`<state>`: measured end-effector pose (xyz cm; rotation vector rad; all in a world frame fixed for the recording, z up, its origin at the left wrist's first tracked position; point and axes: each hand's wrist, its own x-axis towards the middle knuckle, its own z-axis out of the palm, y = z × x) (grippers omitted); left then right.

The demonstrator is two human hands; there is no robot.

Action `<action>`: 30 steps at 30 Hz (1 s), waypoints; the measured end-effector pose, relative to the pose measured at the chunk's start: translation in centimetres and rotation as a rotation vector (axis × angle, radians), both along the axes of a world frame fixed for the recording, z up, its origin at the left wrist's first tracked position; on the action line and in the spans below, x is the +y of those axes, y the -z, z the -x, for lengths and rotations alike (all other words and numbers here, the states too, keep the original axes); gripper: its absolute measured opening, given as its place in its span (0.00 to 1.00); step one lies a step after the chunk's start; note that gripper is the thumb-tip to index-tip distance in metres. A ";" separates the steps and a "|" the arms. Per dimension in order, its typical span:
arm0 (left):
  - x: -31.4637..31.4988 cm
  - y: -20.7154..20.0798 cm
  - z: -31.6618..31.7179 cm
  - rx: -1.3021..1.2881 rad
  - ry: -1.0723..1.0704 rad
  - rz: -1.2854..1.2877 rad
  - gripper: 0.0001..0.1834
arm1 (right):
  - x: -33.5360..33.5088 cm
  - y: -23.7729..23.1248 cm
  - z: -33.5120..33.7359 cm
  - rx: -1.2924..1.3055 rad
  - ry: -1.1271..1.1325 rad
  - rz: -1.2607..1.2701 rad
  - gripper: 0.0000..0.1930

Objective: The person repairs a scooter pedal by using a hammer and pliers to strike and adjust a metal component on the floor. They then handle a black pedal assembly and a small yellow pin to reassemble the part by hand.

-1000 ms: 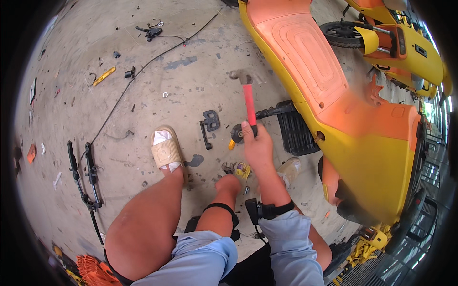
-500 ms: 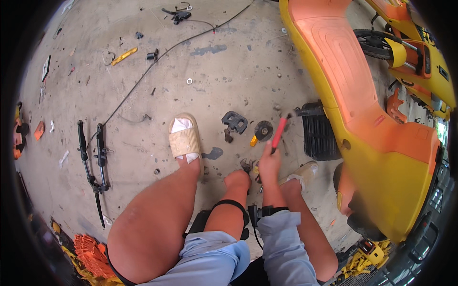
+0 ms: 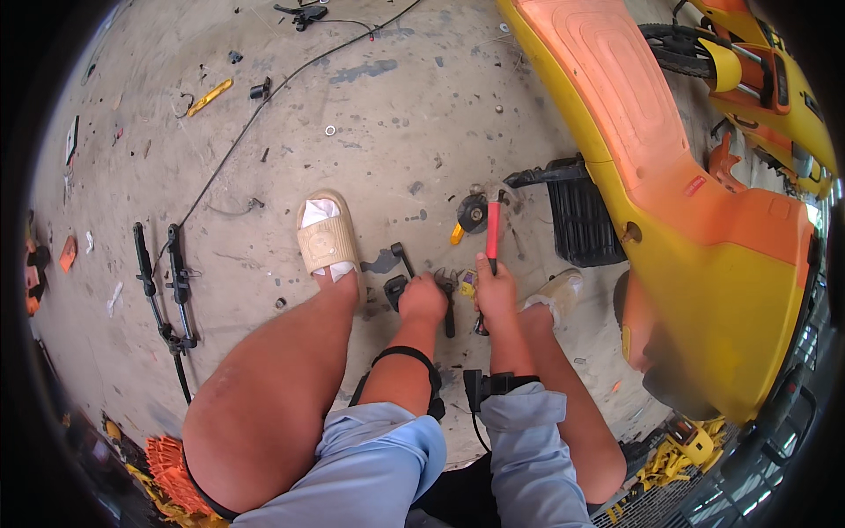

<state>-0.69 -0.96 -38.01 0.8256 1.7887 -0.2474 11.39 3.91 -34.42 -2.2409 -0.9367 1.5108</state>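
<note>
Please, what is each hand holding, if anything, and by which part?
Right hand: hammer, by its lower handle. Left hand: black pedal; the gripped part is hidden.

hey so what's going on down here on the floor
Someone's right hand grips a red-handled hammer, its blurred head near a round black part on the floor. Their left hand holds a black bracket-like part, with an adjustable wrench between the hands. A yellow-and-orange vehicle body sits at right.
</note>
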 end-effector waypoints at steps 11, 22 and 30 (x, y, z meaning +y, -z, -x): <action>1.9 3.2 7.0 0.302 0.654 -0.493 0.16 | -2.1 0.3 -0.4 -0.205 -0.156 -0.019 0.21; 5.3 2.5 6.5 0.273 0.445 -0.582 0.12 | -1.0 0.7 -1.5 -0.145 -0.147 -0.006 0.21; 8.7 0.8 8.8 0.347 0.053 -0.555 0.18 | 0.1 0.7 -0.1 -0.099 -0.080 -0.116 0.18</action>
